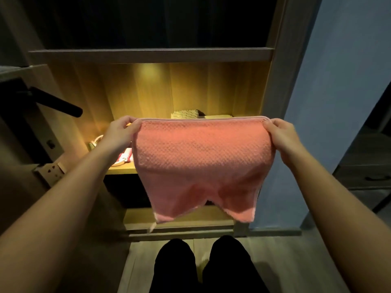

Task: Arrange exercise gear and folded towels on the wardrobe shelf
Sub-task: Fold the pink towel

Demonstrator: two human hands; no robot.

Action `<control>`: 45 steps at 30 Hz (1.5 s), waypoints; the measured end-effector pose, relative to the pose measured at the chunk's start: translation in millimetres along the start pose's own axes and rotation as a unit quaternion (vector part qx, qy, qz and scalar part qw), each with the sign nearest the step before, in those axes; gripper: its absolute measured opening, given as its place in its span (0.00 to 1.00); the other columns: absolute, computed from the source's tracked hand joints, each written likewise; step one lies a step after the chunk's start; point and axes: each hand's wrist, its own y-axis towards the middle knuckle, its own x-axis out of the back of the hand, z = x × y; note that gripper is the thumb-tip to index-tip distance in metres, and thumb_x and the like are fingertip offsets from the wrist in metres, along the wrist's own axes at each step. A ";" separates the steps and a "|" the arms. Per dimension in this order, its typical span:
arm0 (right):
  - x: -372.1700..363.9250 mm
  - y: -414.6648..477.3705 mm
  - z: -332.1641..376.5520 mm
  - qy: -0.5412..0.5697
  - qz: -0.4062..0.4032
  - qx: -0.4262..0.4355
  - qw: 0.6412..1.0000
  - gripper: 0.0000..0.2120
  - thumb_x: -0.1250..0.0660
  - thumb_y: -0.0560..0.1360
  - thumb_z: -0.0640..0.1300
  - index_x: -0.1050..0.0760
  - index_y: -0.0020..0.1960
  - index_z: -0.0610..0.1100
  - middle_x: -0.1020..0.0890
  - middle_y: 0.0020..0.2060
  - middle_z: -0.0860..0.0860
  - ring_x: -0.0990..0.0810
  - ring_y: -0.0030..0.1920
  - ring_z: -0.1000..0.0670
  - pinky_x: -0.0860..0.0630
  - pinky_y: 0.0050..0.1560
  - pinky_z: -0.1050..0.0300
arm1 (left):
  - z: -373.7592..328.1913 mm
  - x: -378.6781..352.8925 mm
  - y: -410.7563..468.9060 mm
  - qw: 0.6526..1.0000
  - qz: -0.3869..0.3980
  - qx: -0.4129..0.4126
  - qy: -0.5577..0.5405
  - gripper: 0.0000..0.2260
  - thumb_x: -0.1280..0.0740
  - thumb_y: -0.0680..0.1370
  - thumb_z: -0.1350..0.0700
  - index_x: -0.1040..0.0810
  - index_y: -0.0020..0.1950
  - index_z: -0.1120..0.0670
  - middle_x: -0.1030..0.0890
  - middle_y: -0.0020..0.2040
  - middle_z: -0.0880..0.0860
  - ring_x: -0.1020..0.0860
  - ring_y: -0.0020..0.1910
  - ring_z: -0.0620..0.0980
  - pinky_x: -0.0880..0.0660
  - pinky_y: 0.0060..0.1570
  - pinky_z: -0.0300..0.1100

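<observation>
A pink waffle-textured towel (201, 161) hangs doubled over in front of the lit wardrobe shelf (121, 170). My left hand (121, 130) pinches its top left corner and my right hand (281, 134) pinches its top right corner, holding the top edge stretched level. The two lower ends dangle unevenly below. Behind the towel, folded pale yellow towels (185, 114) lie at the back of the shelf. Pink and white exercise gear with a cord (124, 156) lies on the shelf's left side, partly hidden by my left forearm and the towel.
A dark shelf board (148, 55) spans above the lit compartment. A black door handle (57, 102) juts out at the left. A blue wall (330, 81) stands to the right, with a dark drawer unit (366, 178) beyond. My legs are on the wooden floor below.
</observation>
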 end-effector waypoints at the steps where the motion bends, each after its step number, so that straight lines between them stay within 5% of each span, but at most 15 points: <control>1: -0.5 0.8 -1.6 0.002 0.005 0.001 1.000 0.11 0.40 0.80 0.49 0.25 0.42 0.50 0.23 0.40 0.53 0.26 0.40 0.54 0.30 0.37 0.57 | 1.5 -0.1 0.9 1.000 0.008 0.002 -0.016 0.09 0.39 0.82 0.53 0.23 0.48 0.56 0.21 0.45 0.54 0.23 0.41 0.51 0.23 0.42 0.46; 5: 0.4 2.5 -11.7 0.010 0.089 -0.012 0.996 0.08 0.37 0.80 0.48 0.20 0.47 0.48 0.20 0.42 0.51 0.23 0.41 0.53 0.24 0.40 0.56 | 10.9 0.7 1.3 0.999 0.027 -0.008 -0.014 0.08 0.36 0.81 0.55 0.23 0.45 0.57 0.21 0.42 0.55 0.23 0.37 0.49 0.21 0.33 0.38; 12: 13.5 10.3 -26.8 0.093 0.274 -0.091 0.953 0.11 0.35 0.79 0.49 0.18 0.55 0.45 0.16 0.44 0.54 0.18 0.41 0.57 0.22 0.45 0.60 | 23.7 21.0 3.6 0.983 0.176 0.051 -0.027 0.06 0.33 0.77 0.55 0.18 0.47 0.55 0.17 0.42 0.49 0.17 0.39 0.42 0.21 0.37 0.34; 14: 12.2 13.5 -25.8 0.106 0.270 -0.096 0.952 0.11 0.35 0.78 0.50 0.17 0.54 0.47 0.15 0.47 0.53 0.17 0.46 0.55 0.21 0.45 0.59 | 24.8 20.9 5.5 0.978 0.186 0.070 -0.071 0.08 0.35 0.78 0.53 0.19 0.51 0.55 0.17 0.46 0.50 0.17 0.43 0.46 0.20 0.44 0.40; 17: 6.6 18.9 -20.9 0.079 0.223 -0.099 0.967 0.10 0.36 0.80 0.49 0.18 0.52 0.47 0.16 0.51 0.48 0.18 0.51 0.50 0.21 0.45 0.57 | 26.0 18.6 7.8 0.977 0.198 0.081 -0.014 0.12 0.39 0.81 0.50 0.20 0.55 0.55 0.18 0.46 0.51 0.21 0.44 0.49 0.24 0.42 0.42; 20: 3.2 23.3 -16.0 0.072 0.195 -0.083 0.975 0.11 0.37 0.80 0.50 0.18 0.52 0.47 0.17 0.49 0.49 0.20 0.47 0.51 0.23 0.39 0.60 | 25.8 14.1 11.0 0.982 0.172 0.074 -0.017 0.13 0.40 0.82 0.50 0.22 0.44 0.54 0.19 0.34 0.46 0.23 0.36 0.45 0.25 0.37 0.38; 27: -5.5 15.0 -24.6 0.058 0.152 -0.040 0.986 0.10 0.37 0.80 0.52 0.18 0.53 0.50 0.19 0.47 0.53 0.22 0.48 0.53 0.23 0.46 0.56 | 29.7 -1.0 17.8 0.998 0.062 0.032 0.004 0.13 0.39 0.82 0.51 0.22 0.50 0.60 0.21 0.46 0.56 0.23 0.46 0.53 0.23 0.47 0.46; 30: -7.1 -6.9 -40.0 0.110 0.130 -0.025 0.985 0.10 0.38 0.81 0.50 0.18 0.49 0.49 0.19 0.37 0.57 0.23 0.38 0.57 0.26 0.39 0.61 | 46.3 -5.8 3.5 0.997 0.050 0.029 -0.050 0.11 0.38 0.82 0.53 0.21 0.48 0.58 0.22 0.42 0.54 0.24 0.43 0.50 0.23 0.47 0.46; 33: -13.9 -41.8 -70.6 0.150 0.122 -0.040 0.980 0.09 0.38 0.81 0.46 0.18 0.52 0.47 0.18 0.41 0.53 0.22 0.41 0.55 0.24 0.43 0.57 | 71.6 -17.5 -28.3 0.994 0.034 0.062 -0.081 0.10 0.39 0.82 0.54 0.22 0.43 0.52 0.22 0.41 0.50 0.24 0.43 0.48 0.24 0.47 0.44; 37: -18.5 -95.2 -121.4 0.146 0.124 -0.101 0.976 0.09 0.38 0.81 0.45 0.19 0.52 0.48 0.19 0.48 0.45 0.23 0.49 0.47 0.24 0.51 0.46 | 111.5 -27.8 -88.8 0.988 0.072 0.123 -0.066 0.10 0.40 0.82 0.50 0.21 0.49 0.51 0.19 0.50 0.51 0.21 0.50 0.48 0.24 0.47 0.41; 41: -9.9 -150.8 -168.9 0.125 0.161 -0.185 0.961 0.10 0.38 0.80 0.45 0.19 0.48 0.44 0.20 0.45 0.43 0.24 0.45 0.46 0.27 0.46 0.49 | 150.4 -25.2 -147.3 0.979 0.152 0.139 -0.002 0.11 0.43 0.83 0.54 0.23 0.50 0.54 0.22 0.52 0.57 0.23 0.52 0.53 0.26 0.47 0.43; 45: -1.2 -195.7 -200.7 0.112 0.220 -0.272 0.930 0.12 0.40 0.81 0.44 0.20 0.56 0.41 0.18 0.50 0.41 0.22 0.49 0.44 0.27 0.49 0.49 | 175.2 -21.2 -186.0 0.959 0.204 0.192 0.048 0.13 0.44 0.83 0.55 0.23 0.49 0.59 0.22 0.52 0.60 0.24 0.50 0.55 0.28 0.45 0.44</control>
